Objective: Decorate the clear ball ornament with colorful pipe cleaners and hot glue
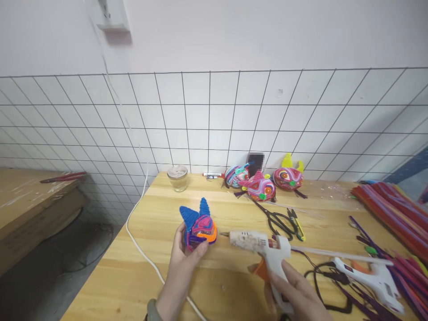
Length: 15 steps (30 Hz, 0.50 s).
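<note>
Blue-eared figure (203, 224), clasped in left hand (184, 259); glue gun (249, 240), three o'clock, gripped in right hand (294, 287); gluing presumed, steady aim required.

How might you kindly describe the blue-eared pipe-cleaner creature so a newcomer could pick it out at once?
At the light wooden table, nearer than the glass cup, find the left hand. It holds the pipe-cleaner creature, facing the hot glue gun. Unlike the three similar creatures by the tiled wall, this one has large blue ears and an orange band.
</note>
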Available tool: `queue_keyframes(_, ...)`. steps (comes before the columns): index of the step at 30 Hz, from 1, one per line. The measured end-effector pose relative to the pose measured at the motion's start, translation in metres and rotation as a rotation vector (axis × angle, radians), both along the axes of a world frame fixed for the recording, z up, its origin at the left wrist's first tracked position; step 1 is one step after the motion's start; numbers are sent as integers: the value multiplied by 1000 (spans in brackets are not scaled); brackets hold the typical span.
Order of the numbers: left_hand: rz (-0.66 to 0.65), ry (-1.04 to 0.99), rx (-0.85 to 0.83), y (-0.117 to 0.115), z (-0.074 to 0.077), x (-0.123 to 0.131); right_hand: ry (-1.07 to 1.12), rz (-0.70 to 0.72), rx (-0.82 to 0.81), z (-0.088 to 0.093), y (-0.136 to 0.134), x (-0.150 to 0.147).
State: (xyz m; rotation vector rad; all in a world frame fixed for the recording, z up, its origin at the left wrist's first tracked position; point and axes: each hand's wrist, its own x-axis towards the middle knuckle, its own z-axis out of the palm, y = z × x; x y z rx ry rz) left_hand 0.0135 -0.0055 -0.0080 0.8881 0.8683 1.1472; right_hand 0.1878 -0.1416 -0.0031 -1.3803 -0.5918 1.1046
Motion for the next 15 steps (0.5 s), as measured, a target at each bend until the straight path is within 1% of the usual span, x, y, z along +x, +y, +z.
queue_keyframes(2,32,19,2,1,1,0,28,-49,10,-3,9,12)
queue_keyframes(3,55,28,6,1,2,1,40,-79,-9,-5,13,17)
queue_keyframes(5,100,46,17,1,3,1,11,-85,-73,-10,19,22)
queue_keyframes(8,149,75,37,2,5,-1,-126,-5,-159,-19,29,19)
queue_keyframes(11,151,81,49,4,4,-1,-263,39,-199,-28,40,17)
queue_keyframes(13,152,74,47,5,2,-2,-395,64,-210,-30,45,22)
queue_keyframes(15,165,68,40,5,1,-1,-573,91,-189,-27,45,31)
